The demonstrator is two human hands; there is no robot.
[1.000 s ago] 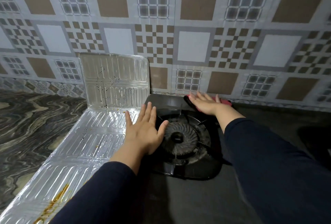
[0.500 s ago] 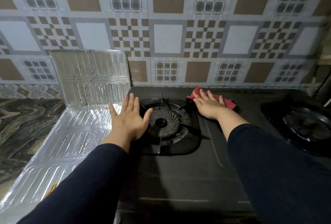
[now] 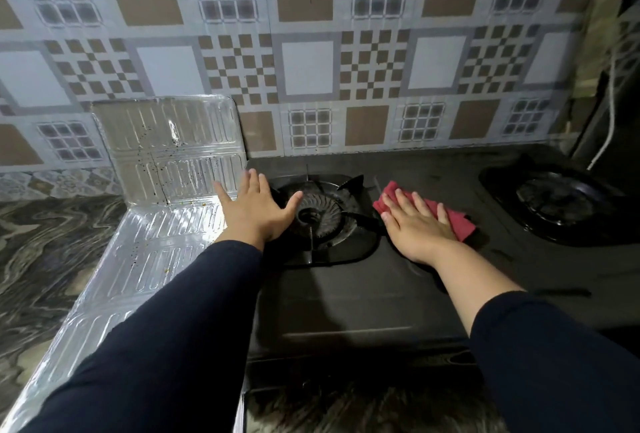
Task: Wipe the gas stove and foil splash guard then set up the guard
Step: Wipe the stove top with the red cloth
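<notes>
Near edge: two dark sleeves enter from the bottom; the stove's front face is dim and blurred, knobs not made out.

Gas stove [image 3: 346, 297], black top, fills centre and right. The foil splash guard [image 3: 138, 252] lies flat on the counter along the stove's left side, its near end cut off at the lower left corner behind the left sleeve. Brown specks and smears show on the foil.

Left hand [image 3: 254, 212]: flat, fingers spread, nothing in it, palm down at the left rim of the left burner [image 3: 317, 216]; thumb reaches over the burner's ribbed ring. Whether the palm rests on stove or foil edge cannot be told.

Right hand [image 3: 415, 224]: flat, fingers extended, pressed on a red cloth [image 3: 457, 221] on the stove top just right of the left burner. Cloth mostly covered; only its far edge and right end show.

Right burner [image 3: 554, 200]: dark, detail lost.

Far: the guard's end panel stands upright against the patterned tile wall [image 3: 311, 51], dotted with dark spots.
</notes>
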